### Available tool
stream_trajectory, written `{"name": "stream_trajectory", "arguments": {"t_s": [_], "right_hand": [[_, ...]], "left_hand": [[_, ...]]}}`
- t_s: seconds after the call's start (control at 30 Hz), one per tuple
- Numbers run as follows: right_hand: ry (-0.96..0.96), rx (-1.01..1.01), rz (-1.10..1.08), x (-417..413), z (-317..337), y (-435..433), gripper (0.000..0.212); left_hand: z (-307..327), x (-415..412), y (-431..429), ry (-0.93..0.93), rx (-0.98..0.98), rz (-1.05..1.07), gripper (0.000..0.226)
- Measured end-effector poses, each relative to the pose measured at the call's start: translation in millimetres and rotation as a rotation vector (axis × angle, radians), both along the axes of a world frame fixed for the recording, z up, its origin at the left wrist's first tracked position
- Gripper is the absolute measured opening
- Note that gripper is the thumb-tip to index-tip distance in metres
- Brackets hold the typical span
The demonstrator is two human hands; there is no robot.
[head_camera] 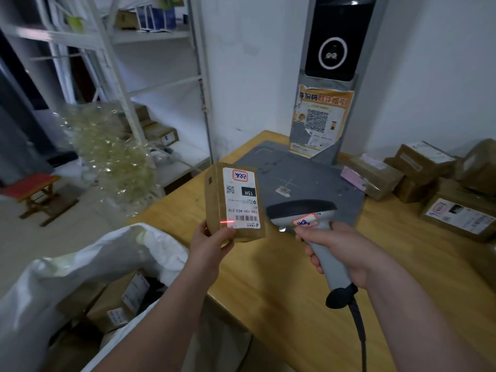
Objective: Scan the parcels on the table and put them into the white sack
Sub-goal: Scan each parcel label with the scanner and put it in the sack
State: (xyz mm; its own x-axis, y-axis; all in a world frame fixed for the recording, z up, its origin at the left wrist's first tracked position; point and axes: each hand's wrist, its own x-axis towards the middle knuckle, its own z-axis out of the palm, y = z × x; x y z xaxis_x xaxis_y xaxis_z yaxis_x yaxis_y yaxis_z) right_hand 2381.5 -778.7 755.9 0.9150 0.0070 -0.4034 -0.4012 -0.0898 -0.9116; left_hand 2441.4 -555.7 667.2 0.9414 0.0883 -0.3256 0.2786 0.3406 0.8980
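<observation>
My left hand [212, 242] grips the bottom of a small brown parcel [216, 202], held upright above the table's left edge with its white label facing me. A red laser line crosses the label's barcode and the box's lower left side. My right hand [341, 253] grips the handle of a grey barcode scanner [303, 210] just right of the parcel, its head aimed at the label. The white sack [88, 259] stands open at lower left beside the table, with brown parcels inside. More brown parcels [456, 210] lie on the wooden table [281, 304] at the right.
A grey scanning stand [332, 84] with a dark screen and an orange poster rises from a grey mat at the table's back. White shelving [150, 84] holds boxes at left. Crumpled clear plastic and a red stool [35, 189] sit on the floor. The scanner's black cable hangs down.
</observation>
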Motion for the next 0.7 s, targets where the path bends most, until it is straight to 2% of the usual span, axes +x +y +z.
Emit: {"name": "stream_trajectory", "arguments": {"t_s": [0.1, 0.2, 0.33, 0.43, 0.47, 0.53, 0.63, 0.7], "right_hand": [[0.011, 0.011, 0.061, 8.9, -3.5, 24.5, 0.024], [0.019, 0.027, 0.117, 17.6, -7.8, 48.7, 0.023], [0.033, 0.025, 0.186, 29.4, -16.1, 78.0, 0.024], [0.037, 0.017, 0.226, 36.1, -22.4, 95.4, 0.020], [0.037, 0.013, 0.236, 37.7, -24.2, 99.8, 0.020], [0.035, -0.003, 0.252, 40.4, -27.5, 106.2, 0.021], [0.036, -0.022, 0.250, 43.3, -32.2, 109.2, 0.021], [0.039, -0.023, 0.238, 44.5, -34.9, 106.3, 0.020]], "left_hand": [[-0.4, 0.3, 38.0, 0.006, 0.087, 0.108, 0.065], [-1.9, -4.0, 82.1, 0.006, 0.251, 0.261, 0.054], [-5.8, -16.9, 130.8, 0.086, 0.474, 0.481, 0.069], [-15.7, -28.6, 160.3, 0.160, 0.795, 0.590, 0.065], [-20.7, -32.1, 169.1, 0.202, 0.929, 0.583, 0.063], [-35.1, -36.9, 182.9, 0.333, 1.068, 0.492, 0.070], [-58.1, -34.6, 190.2, 0.483, 1.101, 0.211, 0.076], [-63.8, -28.6, 184.1, 0.505, 1.118, -0.010, 0.059]]}}
